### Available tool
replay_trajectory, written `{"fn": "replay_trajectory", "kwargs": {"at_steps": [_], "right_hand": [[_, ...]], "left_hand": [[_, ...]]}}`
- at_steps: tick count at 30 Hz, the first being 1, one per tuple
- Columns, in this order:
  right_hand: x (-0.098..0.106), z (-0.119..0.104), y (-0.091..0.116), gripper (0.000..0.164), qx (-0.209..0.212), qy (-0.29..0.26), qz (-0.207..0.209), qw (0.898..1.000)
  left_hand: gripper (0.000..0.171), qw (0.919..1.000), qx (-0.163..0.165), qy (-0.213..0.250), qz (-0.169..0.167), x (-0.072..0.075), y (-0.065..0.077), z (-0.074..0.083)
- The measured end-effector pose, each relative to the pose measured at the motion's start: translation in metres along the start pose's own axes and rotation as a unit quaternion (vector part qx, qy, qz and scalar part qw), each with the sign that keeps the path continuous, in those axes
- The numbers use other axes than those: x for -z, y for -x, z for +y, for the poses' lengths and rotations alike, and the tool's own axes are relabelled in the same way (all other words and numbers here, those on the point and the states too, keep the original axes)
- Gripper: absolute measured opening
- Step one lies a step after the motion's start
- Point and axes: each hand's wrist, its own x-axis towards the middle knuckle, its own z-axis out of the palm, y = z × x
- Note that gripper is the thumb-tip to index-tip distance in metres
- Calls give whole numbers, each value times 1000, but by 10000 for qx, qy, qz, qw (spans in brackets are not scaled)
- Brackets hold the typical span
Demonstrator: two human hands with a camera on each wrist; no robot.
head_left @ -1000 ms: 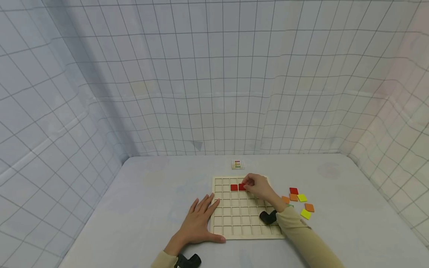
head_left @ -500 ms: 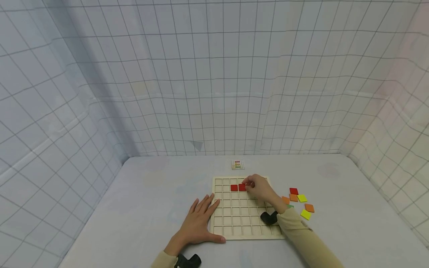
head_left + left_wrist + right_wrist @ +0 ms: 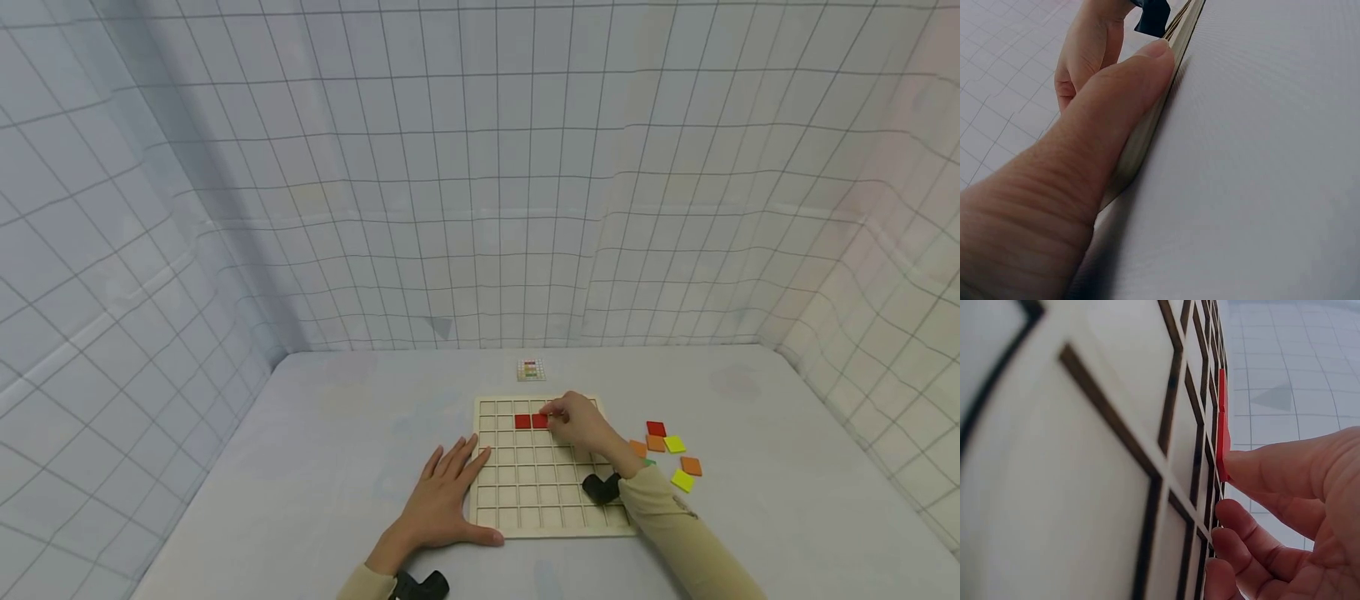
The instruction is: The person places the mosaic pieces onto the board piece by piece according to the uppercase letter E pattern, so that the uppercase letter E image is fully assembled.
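A cream grid board [image 3: 527, 475] lies on the table, with one red tile [image 3: 522, 422] in a cell of its second row from the back. Beside that tile, my right hand [image 3: 581, 427] pinches a second red tile [image 3: 539, 421] by its right side. In the right wrist view the thumb [image 3: 1266, 467] touches this tile's edge, and the other fingers curl close to the board. My left hand [image 3: 442, 504] rests spread at the board's left side; its fingertips lie over the left rim and its thumb [image 3: 1141, 69] along the near edge.
Loose tiles lie right of the board: a red one [image 3: 656, 428], orange ones [image 3: 691, 466], yellow ones [image 3: 682, 480] and a green one [image 3: 649, 463] partly behind the right wrist. Behind the board is a small card [image 3: 531, 370] with a coloured grid pattern. Grid-patterned curtains [image 3: 480, 208] surround the table.
The second red tile has settled from slightly raised to about level with the first, and my right hand has shifted slightly with it. My left hand keeps its place.
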Motion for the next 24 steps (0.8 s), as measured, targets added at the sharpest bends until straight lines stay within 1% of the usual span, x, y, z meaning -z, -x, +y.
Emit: {"fn": "replay_trajectory", "kwargs": {"at_steps": [7, 10, 14, 17, 19, 21, 24], "right_hand": [[-1, 1, -1, 21, 59, -27, -69, 10000], [0, 3, -1, 21, 253, 37, -86, 9996], [5, 2, 2, 27, 401, 69, -305, 9987], [13, 0, 9, 31, 222, -53, -535, 9983], [18, -1, 14, 31, 125, -167, -586, 9981], [23, 0, 21, 30, 97, -247, -563, 9981], [29, 4, 30, 26, 135, -234, -415, 9988]], "left_hand": [[118, 10000, 52, -9, -47, -1, -1, -1], [118, 10000, 69, -4, -60, -2, -1, -1], [118, 10000, 62, 18, -53, -1, -1, -1], [118, 10000, 28, -16, -23, -1, -1, -2], [118, 10000, 5, -38, -13, -2, -1, -2], [118, 10000, -17, -47, -7, -2, -1, -3], [118, 10000, -18, -16, -24, -1, 1, -2]]}}
